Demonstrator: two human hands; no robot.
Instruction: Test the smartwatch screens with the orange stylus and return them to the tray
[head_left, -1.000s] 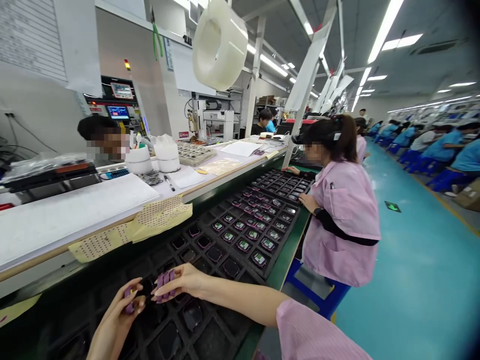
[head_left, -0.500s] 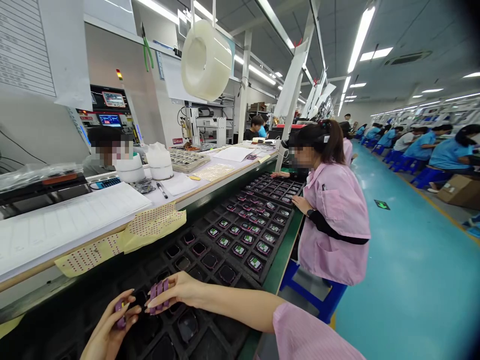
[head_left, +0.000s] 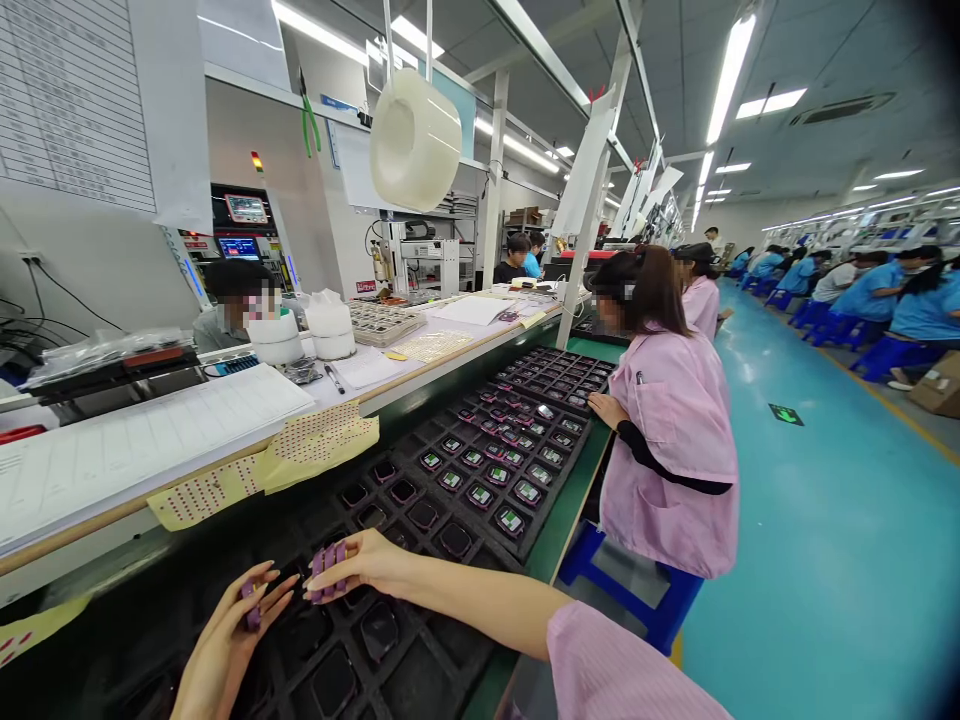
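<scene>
Several purple watch-case parts (head_left: 328, 572) are stacked side by side between the fingers of my right hand (head_left: 367, 565). My left hand (head_left: 229, 625), just to the left, holds a single purple part (head_left: 252, 606) between thumb and fingers. Both hands are over a black compartment tray (head_left: 420, 680), a small gap apart. Dark-screened pieces lie in its compartments, one of them (head_left: 380, 630) below my right hand. Beyond, a second black tray (head_left: 536, 540) carries several units with lit green-and-white screens (head_left: 480, 495).
A co-worker in pink (head_left: 667, 440) sits on a blue stool (head_left: 637, 590) to the right, one hand at the far tray. A raised shelf (head_left: 442, 365) along the left holds papers (head_left: 150, 440), white rolls (head_left: 330, 325) and a pen (head_left: 334, 379). A large tape roll (head_left: 416, 140) hangs above.
The camera view has shifted slightly. My left hand's fingers have spread and reach nearer the stack in my right hand. The co-worker's far hand is no longer visible over the tray.
</scene>
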